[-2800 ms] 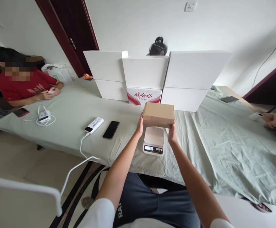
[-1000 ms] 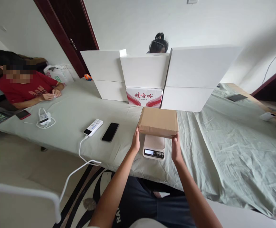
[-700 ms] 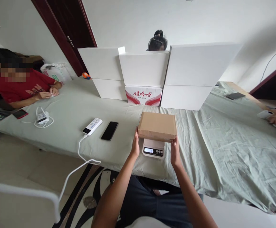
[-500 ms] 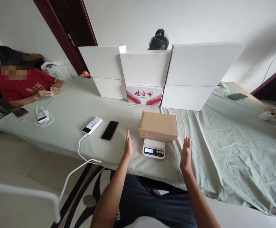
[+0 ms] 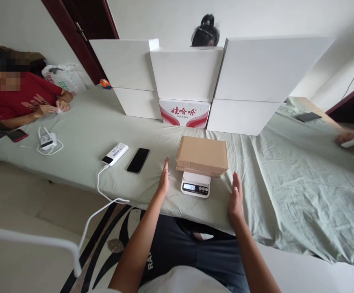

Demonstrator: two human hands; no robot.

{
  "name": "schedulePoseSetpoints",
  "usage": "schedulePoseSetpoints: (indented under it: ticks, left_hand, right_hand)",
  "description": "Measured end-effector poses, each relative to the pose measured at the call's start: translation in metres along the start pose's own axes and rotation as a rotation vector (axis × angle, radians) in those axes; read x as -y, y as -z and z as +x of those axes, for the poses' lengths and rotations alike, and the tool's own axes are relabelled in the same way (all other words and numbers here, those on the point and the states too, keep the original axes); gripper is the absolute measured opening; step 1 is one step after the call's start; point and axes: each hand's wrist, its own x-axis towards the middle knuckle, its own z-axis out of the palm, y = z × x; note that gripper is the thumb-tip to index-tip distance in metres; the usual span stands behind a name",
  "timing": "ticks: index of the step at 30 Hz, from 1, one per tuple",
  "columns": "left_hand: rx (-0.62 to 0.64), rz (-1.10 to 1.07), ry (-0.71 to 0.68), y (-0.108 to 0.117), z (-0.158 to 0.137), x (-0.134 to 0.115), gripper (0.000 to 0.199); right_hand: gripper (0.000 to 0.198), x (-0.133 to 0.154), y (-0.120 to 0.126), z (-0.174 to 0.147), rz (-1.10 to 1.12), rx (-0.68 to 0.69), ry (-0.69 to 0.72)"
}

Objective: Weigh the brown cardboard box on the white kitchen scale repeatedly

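A brown cardboard box [image 5: 201, 154] rests on a white digital kitchen scale [image 5: 195, 189], whose lit display shows digits. My left hand [image 5: 164, 178] is held upright to the left of the box, fingers straight, apart from it. On the other side, my right hand [image 5: 235, 197] is also raised with its fingers stretched out, near the box's right front corner and not touching it. Neither hand holds anything. The scale's platform is mostly hidden beneath the box.
Left of my left hand lie a black phone [image 5: 138, 160] and a white power bank [image 5: 115, 154] with a cable. White boxes [image 5: 185, 75] form a wall behind. A person in a red shirt [image 5: 33, 95] sits at left; another person's hand [image 5: 352, 138] shows at right.
The scale's display has gone from what looks like zero to a larger number. My right hand has come slightly closer to the box. The whole view has shifted a little.
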Motion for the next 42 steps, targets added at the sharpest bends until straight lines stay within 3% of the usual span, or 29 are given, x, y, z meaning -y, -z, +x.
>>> schedulePoseSetpoints:
  ticks: [8, 25, 33, 42]
  left_hand:
    - [0.034, 0.003, 0.033, 0.0, -0.01, -0.008, 0.106]
    - [0.022, -0.005, 0.05, -0.001, -0.01, -0.012, 0.087]
    - [0.028, -0.008, 0.035, 0.0, -0.01, -0.007, 0.1]
    - [0.025, -0.016, 0.036, 0.0, -0.009, -0.005, 0.099]
  right_hand:
    - [0.068, -0.003, 0.001, -0.001, -0.003, 0.019, 0.024]
    - [0.067, -0.003, 0.001, -0.002, 0.048, 0.028, -0.016]
    - [0.067, -0.001, 0.0, -0.002, 0.068, 0.02, -0.037]
    - [0.069, -0.004, 0.001, -0.001, 0.074, 0.004, -0.041]
